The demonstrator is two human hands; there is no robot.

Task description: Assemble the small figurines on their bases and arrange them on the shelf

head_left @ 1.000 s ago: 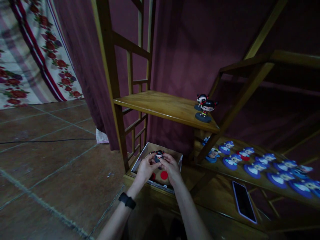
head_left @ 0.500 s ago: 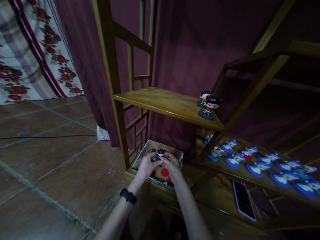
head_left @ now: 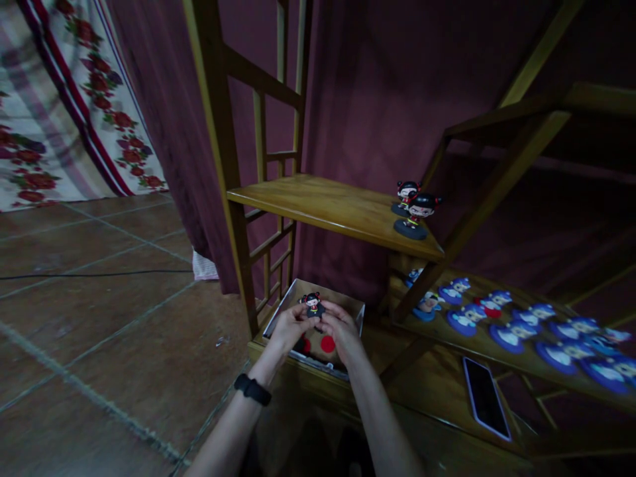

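Note:
A small black-haired figurine [head_left: 313,304] on a dark round base is held between both hands, above an open cardboard box [head_left: 356,305]. My left hand [head_left: 289,327] grips the base from the left, its wrist bearing a black band. From the other side, my right hand [head_left: 340,327] closes its fingers on the same base. Inside the box, below the hands, a red disc [head_left: 327,344] shows, along with another red and dark piece partly covered by my left hand.
Two similar figurines [head_left: 411,222] stand at the right end of the wooden shelf [head_left: 318,202]. Several blue-and-white figurines [head_left: 514,333] fill a lower shelf at right. A phone [head_left: 485,397] lies below them. A slanted wooden post [head_left: 417,296] divides the shelves.
The figurine between my hands has shifted slightly left and now stands more upright, with its face and body showing more fully. Both hands keep hold of it.

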